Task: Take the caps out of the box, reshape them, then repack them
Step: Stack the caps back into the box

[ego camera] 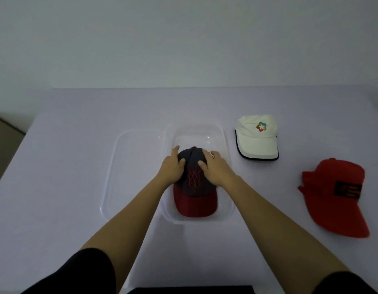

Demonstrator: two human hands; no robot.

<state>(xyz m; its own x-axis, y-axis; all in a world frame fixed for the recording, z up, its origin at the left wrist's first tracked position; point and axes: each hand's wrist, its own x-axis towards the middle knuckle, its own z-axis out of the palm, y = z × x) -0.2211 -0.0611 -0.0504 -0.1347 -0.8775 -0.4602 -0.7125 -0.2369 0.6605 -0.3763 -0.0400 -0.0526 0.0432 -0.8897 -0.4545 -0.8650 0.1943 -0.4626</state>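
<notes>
Three caps in all on one bench (pixel 77 145): one navy cap (pixel 195 205) with a dark red brim, one white cap (pixel 257 139) bearing a coloured logo, and one red cap (pixel 334 198) with a black patch. Also one clear plastic box (pixel 196 128), one clear lid (pixel 133 166), and two bare hands, the left hand (pixel 173 166) and the right hand (pixel 214 166).

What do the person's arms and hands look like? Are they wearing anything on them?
Two bare arms come out of short black sleeves, a left sleeve and a right sleeve. The left hand and right hand are bare too: no gloves, rings or watch that I can see.
</notes>
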